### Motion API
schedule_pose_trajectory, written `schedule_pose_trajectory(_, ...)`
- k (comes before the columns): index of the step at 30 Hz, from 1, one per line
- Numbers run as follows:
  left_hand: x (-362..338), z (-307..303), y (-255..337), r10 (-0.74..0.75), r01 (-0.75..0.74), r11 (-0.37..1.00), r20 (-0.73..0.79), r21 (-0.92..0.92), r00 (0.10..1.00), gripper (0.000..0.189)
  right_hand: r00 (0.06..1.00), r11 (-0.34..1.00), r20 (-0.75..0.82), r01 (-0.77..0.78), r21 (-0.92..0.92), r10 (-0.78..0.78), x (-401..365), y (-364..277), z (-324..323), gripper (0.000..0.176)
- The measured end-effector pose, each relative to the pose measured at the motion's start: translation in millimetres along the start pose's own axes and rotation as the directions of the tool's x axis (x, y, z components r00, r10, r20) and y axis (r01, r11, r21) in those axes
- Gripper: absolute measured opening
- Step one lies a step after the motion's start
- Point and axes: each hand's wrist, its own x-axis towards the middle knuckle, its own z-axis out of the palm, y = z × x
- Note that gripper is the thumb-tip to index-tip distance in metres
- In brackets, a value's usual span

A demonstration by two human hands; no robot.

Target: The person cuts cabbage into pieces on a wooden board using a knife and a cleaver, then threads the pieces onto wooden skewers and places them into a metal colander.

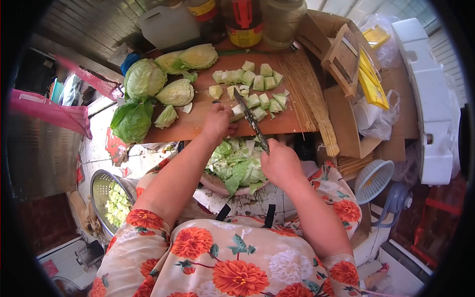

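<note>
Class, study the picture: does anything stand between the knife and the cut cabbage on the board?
Nothing visible does. The right hand holds the knife, whose blade lies among the cut cabbage on the board. The left hand sits beside the blade, not across it.

My feed: a wooden chopping board loaded with cabbage

I see the wooden board (198, 127) carrying cut cabbage chunks (257, 81) in loose rows right of its middle. Cabbage wedges (177, 92) and a rounder cabbage head (144, 78) lie toward its left end. A loose green leaf (131, 120) droops over the left edge, and a bundle of bamboo skewers (309, 94) lies along the right side.
</note>
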Motion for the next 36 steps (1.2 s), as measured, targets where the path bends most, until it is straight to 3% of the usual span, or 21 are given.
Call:
schedule_pose_trajectory(9,5.9,-0.3,-4.0,0.017,-0.013,0.995,-0.034,0.101,0.999,0.021,1.000,1.000,0.030,0.008,-0.006,-0.008,-7.9,-4.1,10.4,0.025)
schedule_pose_trajectory(13,11.9,-1.9,-8.4,0.044,-0.042,0.995,-0.021,0.093,0.999,0.021,0.997,1.000,0.080,-0.014,0.002,0.014,-6.0,-5.9,7.9,0.023)
schedule_pose_trajectory(20,16.7,-7.2,-5.3,-0.056,0.056,0.997,0.012,0.058,0.998,0.016,0.989,1.000,0.145,-0.013,0.002,0.012,6.9,-11.8,0.9,0.026)
schedule_pose_trajectory(25,14.8,-6.7,-2.3,-0.051,0.050,0.998,0.018,0.031,0.999,0.011,0.983,0.997,0.182,0.007,-0.078,0.008,19.2,-17.7,0.2,0.026)
schedule_pose_trajectory(36,11.7,-6.3,-5.7,0.001,-0.003,0.996,0.025,0.091,1.000,0.016,0.992,0.996,0.116,-0.037,-0.077,0.046,33.9,-6.6,35.3,0.027)
